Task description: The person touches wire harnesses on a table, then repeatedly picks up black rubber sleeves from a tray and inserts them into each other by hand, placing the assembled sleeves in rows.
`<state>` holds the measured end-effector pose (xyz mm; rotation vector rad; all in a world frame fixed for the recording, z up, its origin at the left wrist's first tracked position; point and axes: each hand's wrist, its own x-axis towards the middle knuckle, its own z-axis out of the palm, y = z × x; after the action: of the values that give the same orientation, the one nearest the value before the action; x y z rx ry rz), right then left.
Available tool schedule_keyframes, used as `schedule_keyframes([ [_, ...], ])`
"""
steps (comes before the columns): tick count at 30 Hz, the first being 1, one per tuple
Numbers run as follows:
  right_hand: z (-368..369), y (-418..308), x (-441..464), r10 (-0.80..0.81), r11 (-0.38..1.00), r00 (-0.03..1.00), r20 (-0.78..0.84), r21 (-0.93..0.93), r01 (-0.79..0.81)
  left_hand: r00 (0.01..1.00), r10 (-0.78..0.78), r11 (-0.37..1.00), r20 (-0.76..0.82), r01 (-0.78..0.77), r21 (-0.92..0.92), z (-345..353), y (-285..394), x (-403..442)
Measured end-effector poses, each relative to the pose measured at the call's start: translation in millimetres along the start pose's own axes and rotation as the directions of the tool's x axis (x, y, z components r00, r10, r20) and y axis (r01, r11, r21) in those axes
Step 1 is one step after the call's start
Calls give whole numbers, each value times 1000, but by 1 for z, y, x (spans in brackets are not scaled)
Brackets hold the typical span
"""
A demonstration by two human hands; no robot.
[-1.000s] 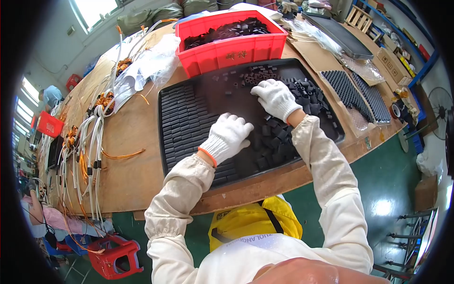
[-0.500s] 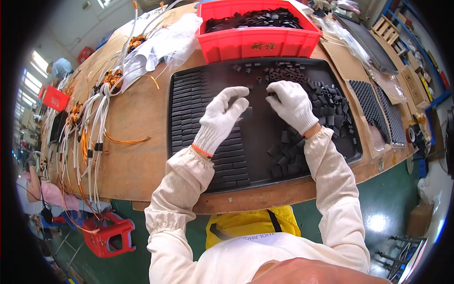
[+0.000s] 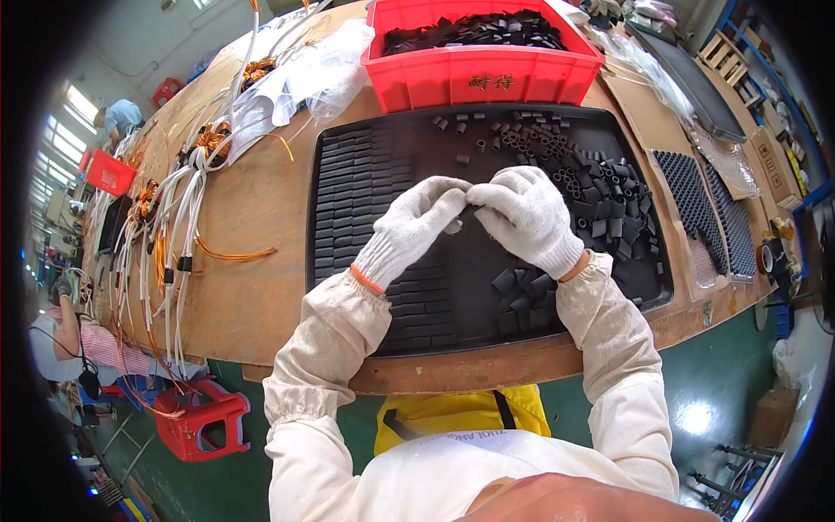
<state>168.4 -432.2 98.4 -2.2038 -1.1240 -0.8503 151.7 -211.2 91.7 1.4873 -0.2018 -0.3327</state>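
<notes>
Both my hands wear white knitted gloves and meet over the large black tray. With thumb and fingers pinched together, my left hand touches the fingertips of the other hand. Close against it, my right hand has its fingers bent inward. A bit of a small black tube shows between the two sets of fingertips, mostly hidden by the gloves. Neat rows of black tubes fill the tray's left side. Loose black tubes lie scattered at the right, some upright with their round openings showing.
Behind the tray stands a red bin full of black pieces. Copper coils with white cables and clear plastic bags lie at left. Black foam sheets and cardboard are at right. A red stool stands below; people work at far left.
My hands have come together from a short distance apart, fingertips now meeting. The dark piece at my left fingertips is now mostly covered. The view has shifted slightly.
</notes>
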Motion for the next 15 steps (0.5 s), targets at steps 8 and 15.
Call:
schedule_keyframes([
  [8, 0, 7, -2, 13, 1000, 1000, 13, -10, -13, 998, 66, 984, 24, -69, 166, 7, -2, -3],
  [15, 2, 5, -2, -22, 999, 1000, 19, -37, 23, 998, 62, 949, -26, -51, 311, 4, -5, -2],
])
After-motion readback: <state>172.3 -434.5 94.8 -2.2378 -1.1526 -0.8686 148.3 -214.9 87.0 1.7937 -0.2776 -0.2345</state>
